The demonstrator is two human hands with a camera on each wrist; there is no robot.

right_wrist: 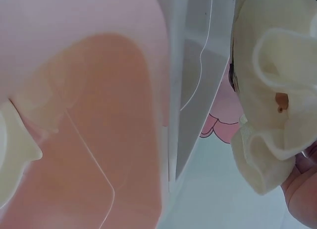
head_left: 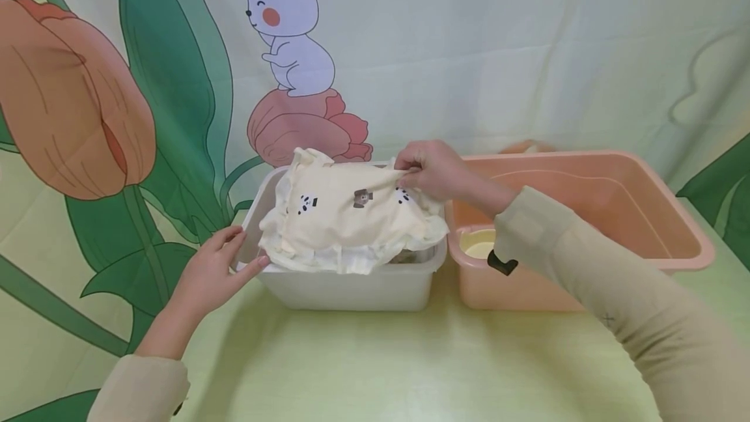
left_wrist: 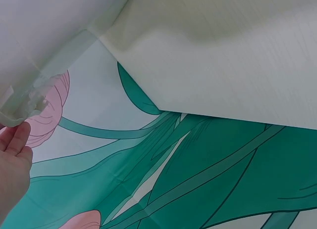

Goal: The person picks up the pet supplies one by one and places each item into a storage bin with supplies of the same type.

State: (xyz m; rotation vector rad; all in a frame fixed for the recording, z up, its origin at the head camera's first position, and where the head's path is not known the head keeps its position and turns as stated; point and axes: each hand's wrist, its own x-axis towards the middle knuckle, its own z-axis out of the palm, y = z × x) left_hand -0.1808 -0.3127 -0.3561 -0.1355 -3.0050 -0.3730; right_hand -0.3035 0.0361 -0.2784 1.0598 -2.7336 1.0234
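Observation:
A cream frilled pillow (head_left: 346,213), printed with small pandas and a brown dog, lies tilted over the top of a white plastic bin (head_left: 351,288). My right hand (head_left: 436,168) pinches its upper right part between thumb and fingers. In the right wrist view the bunched cream cloth (right_wrist: 267,155) shows beside that hand (right_wrist: 304,192). My left hand (head_left: 213,269) touches the bin's front left corner, thumb and fingers spread across it. The left wrist view has its fingers (left_wrist: 17,140) against the bin's rim. Most of what the bin contains is hidden beneath the pillow.
A larger peach bin (head_left: 521,288) stands right beside the white one. Inside it, near its front left, is a pale yellow item (head_left: 477,244), partly behind my right sleeve. Both bins are on a light green table (head_left: 410,363), before a curtain (head_left: 469,51) printed with a rabbit and tulips.

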